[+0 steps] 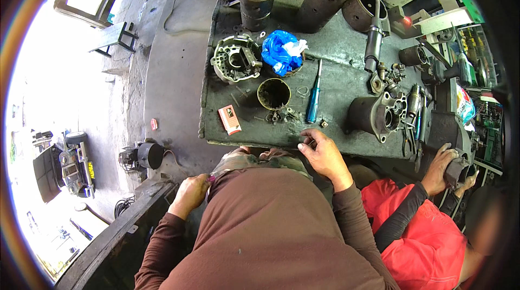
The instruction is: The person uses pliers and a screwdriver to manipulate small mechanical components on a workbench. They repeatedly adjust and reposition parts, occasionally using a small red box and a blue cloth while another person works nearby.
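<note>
My left hand [190, 195] is at my left hip with its fingers closed. A small pinkish-purple bit shows at its fingertips, too small to name. At the front edge of the workbench [249, 137], my right hand [325, 155] has its fingers curled in toward the thumb. Whatever it may hold is hidden. Just beyond it lie a blue-handled screwdriver [313, 98] and a small metal nut [324, 124]. Farther left on the bench are a red-and-white small box [230, 120], an open round tin [274, 94] and a cast metal housing [234, 61].
A blue plastic bag [281, 51] sits behind the tin. Another metal housing [374, 115] stands to the right, near loose tools. Metal cylinders [325, 0] line the back. At my right, a person in a red shirt [417, 236] holds a dark metal part [457, 170].
</note>
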